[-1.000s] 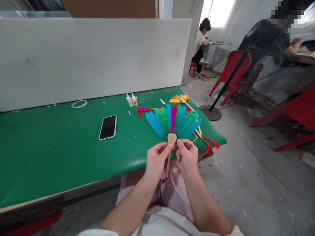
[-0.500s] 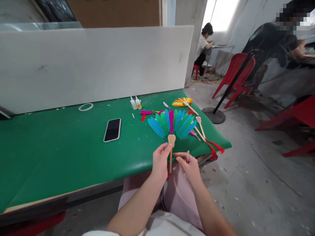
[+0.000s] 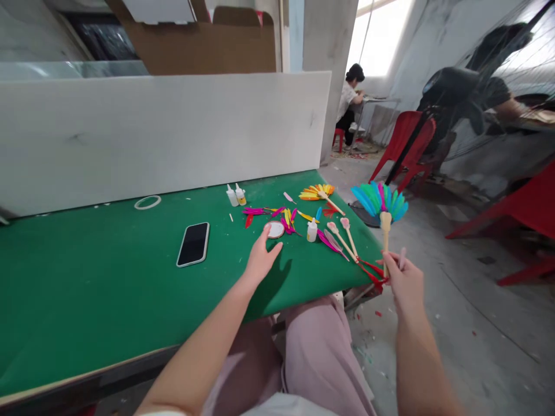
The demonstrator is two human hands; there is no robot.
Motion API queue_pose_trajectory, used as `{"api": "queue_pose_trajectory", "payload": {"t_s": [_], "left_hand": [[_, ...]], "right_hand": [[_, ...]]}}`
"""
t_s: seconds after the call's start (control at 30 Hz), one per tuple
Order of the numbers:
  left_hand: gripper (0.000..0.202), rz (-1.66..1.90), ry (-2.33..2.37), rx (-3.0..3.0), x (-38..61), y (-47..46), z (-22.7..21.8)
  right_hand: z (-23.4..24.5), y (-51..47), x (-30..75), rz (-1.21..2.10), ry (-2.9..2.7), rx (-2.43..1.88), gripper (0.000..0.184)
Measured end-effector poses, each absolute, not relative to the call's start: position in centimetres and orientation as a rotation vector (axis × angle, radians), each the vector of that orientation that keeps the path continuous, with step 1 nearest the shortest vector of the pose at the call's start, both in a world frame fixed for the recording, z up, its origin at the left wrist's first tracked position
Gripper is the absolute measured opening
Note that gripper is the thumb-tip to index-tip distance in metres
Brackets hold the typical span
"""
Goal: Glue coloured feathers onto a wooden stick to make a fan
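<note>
My right hand [image 3: 405, 280] grips the wooden handle of a feather fan [image 3: 380, 199] out past the table's right edge. Its blue, green and magenta feathers spread upward. A small pale object [image 3: 403, 259] sticks up from the same hand; its kind is unclear. Over the green table, my left hand [image 3: 261, 257] is open, thumb apart, with fingertips at the edge of a round white disc [image 3: 276, 230]. I cannot tell whether they touch it. Loose magenta and yellow feathers [image 3: 289, 222] lie beside the disc, and a small white bottle [image 3: 311, 231] stands to its right.
Two wooden handles [image 3: 349, 236] with red tassels [image 3: 373, 274] lie near the right edge, below a yellow-orange fan [image 3: 317, 192]. Two glue-type bottles [image 3: 236, 196], a phone [image 3: 193, 244] and a white ring [image 3: 148, 202] are on the table. A white board [image 3: 173, 133] stands behind.
The fan has passed from my left hand to my right, moving rightward and away from my lap. My left hand has moved left and forward to the white disc. The view has tilted up slightly.
</note>
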State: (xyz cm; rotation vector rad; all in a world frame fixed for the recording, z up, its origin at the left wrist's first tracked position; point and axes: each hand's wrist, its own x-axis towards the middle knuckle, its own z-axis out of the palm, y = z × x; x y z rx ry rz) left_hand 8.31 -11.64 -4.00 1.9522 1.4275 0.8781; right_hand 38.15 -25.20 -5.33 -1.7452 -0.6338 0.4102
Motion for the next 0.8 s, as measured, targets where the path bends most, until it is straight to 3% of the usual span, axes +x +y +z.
{"api": "queue_pose_trajectory", "payload": {"t_s": [0.13,0.3,0.4,0.53,0.8], "left_hand": [[0.075,0.755,1.580,2.094,7.4,-8.2,-5.3],[0.089,0.607,1.736,2.195,8.8,-6.4,-6.2],[0.082,0.552,1.786,2.242,9.3,-5.8,-6.3],[0.070,0.537,1.776,2.318,9.4,-5.2,-6.0],[0.071,0.568,1.814,2.358,7.5,-6.0,-5.9]], "right_hand": [[-5.2,-24.2,38.8,0.364,-0.716,-1.825,0.051],[-6.3,-24.7,35.6,0.270,-0.748,-1.893,0.061],[-7.1,-25.9,33.9,0.227,-0.761,-1.914,0.064],[-7.8,-27.6,32.6,0.246,-0.809,-1.909,0.056],[-6.9,-29.7,30.3,0.258,-1.000,-1.859,0.045]]}}
